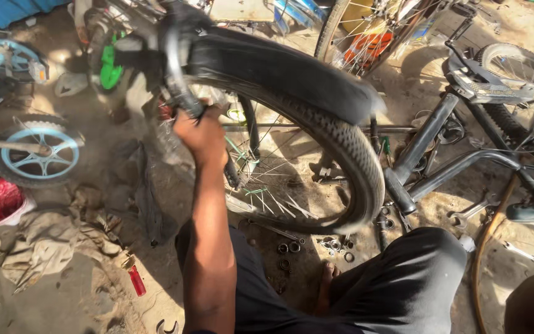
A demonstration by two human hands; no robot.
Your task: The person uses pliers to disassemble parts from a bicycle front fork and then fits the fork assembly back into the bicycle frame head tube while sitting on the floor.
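Fingers of the left hand clench around the black rubber tyre of a spoked bicycle wheel, centre frame.

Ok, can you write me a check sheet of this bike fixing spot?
Surface: sandy ground, dusty.
Job's things: spoked wheel with black tyre, partly blurred.
Clutter: nuts, spanner, red bottle, rags, red tub.
Hands: left hand grips the tyre's edge; right hand not seen.
Cables: nothing seen.
Surroundings: black bike frame, small blue-wheeled bike.
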